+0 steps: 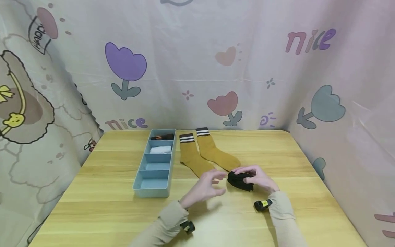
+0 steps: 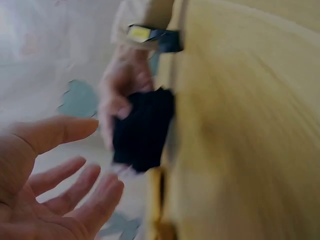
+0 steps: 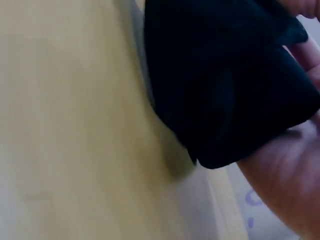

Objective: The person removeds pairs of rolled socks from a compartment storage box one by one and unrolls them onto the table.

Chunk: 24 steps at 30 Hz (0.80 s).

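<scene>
My right hand [image 1: 257, 177] grips a bundle of folded black socks [image 1: 240, 181] between thumb and fingers, close over the table. In the right wrist view the black socks [image 3: 220, 95] show a folded, rounded lower edge, with the palm behind them. My left hand [image 1: 205, 187] is just left of the bundle, thumb and fingers parted, holding nothing. The left wrist view shows this left hand [image 2: 55, 185] with a gap between its fingertips and the socks [image 2: 144, 131]. A pair of mustard socks with striped dark cuffs, one left [image 1: 192, 156] and one right [image 1: 216, 152], lies flat behind the hands.
Left of the socks stands a long blue-grey box [image 1: 151, 193] with several compartments. Its far compartment holds a dark folded item [image 1: 163, 137], and the one before it a white folded item [image 1: 160, 150]. A printed curtain [image 1: 185, 68] hangs behind the wooden table [image 1: 102, 192].
</scene>
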### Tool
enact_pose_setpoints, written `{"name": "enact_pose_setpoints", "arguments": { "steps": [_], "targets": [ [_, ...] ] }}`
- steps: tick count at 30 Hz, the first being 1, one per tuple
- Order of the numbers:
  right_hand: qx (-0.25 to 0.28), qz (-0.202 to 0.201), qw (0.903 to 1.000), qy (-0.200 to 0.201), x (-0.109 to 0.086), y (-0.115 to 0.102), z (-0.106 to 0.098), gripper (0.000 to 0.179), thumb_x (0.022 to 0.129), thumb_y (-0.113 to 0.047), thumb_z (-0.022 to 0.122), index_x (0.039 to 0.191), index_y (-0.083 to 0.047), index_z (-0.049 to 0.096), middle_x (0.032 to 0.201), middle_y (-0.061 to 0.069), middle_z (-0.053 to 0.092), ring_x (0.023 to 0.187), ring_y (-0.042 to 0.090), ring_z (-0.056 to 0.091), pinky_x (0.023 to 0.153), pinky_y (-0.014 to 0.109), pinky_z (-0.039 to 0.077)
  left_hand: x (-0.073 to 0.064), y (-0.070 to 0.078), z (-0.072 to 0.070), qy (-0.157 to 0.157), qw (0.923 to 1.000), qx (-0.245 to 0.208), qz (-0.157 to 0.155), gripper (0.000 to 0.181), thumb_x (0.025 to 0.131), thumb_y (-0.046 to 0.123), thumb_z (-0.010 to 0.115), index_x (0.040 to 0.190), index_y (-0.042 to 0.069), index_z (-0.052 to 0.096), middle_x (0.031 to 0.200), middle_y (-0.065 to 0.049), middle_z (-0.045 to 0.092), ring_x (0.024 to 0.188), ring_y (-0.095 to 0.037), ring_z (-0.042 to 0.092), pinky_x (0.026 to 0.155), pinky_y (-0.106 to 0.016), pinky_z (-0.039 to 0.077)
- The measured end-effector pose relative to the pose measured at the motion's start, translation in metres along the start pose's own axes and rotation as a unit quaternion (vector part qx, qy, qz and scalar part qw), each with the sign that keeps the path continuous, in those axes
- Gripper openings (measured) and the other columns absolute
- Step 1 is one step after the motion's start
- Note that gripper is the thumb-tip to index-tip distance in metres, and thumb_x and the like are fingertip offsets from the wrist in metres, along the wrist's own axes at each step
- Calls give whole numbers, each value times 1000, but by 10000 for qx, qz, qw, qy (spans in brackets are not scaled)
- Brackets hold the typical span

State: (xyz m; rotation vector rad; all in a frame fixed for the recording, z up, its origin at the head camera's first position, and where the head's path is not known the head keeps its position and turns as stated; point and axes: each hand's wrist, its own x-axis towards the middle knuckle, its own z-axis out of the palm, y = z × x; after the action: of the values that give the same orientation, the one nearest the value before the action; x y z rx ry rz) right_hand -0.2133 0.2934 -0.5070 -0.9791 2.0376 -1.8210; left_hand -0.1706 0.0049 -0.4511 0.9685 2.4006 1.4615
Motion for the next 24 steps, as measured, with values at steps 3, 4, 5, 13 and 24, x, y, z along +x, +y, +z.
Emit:
{"name": "enact_pose_setpoints", "arguments": {
  "steps": [3, 4, 5, 13, 24],
  "targets": [
    [84, 142, 9999, 4, -6, 2, -5, 38, 87, 11, 56, 124, 11, 63, 132, -7, 69, 119, 7, 64, 96, 22, 53, 18, -4, 21, 119, 9991, 406, -96, 60, 78, 6, 81, 134, 4, 59, 130, -16, 61, 120, -34, 59, 104, -38, 50],
    [61, 171, 9998, 19, -8, 3, -6, 37, 87, 10, 57, 124, 10, 63, 131, -8, 69, 118, 7, 65, 96, 22, 54, 22, -5, 27, 194, 9984, 516, -146, 61, 77, 6, 82, 133, 6, 59, 128, -14, 60, 118, -32, 59, 102, -35, 51],
    [75, 203, 9998, 30, -9, 4, -6, 37, 88, 10, 58, 125, 11, 63, 130, -8, 69, 117, 7, 65, 96, 23, 53, 26, -6, 32, 277, 9980, 539, -200, 61, 76, 5, 83, 132, 7, 60, 126, -13, 60, 115, -31, 60, 99, -33, 51],
    [211, 472, 9961, 712, -26, 7, -10, 34, 87, 9, 63, 121, 7, 66, 130, -5, 69, 118, 7, 64, 99, 22, 51, 47, -12, 55, 716, 9963, 336, -323, 48, 75, 1, 82, 119, 7, 64, 114, -10, 63, 93, -20, 64, 83, -20, 50],
    [-909, 753, 9649, 2347, -40, 8, -14, 24, 87, -1, 74, 110, 7, 71, 112, 8, 71, 105, 0, 63, 94, 13, 47, 71, -11, 71, 758, 9950, 589, -280, 27, 82, 7, 78, 109, 5, 73, 95, -8, 78, 80, -10, 69, 75, -15, 48]
  ]
}}
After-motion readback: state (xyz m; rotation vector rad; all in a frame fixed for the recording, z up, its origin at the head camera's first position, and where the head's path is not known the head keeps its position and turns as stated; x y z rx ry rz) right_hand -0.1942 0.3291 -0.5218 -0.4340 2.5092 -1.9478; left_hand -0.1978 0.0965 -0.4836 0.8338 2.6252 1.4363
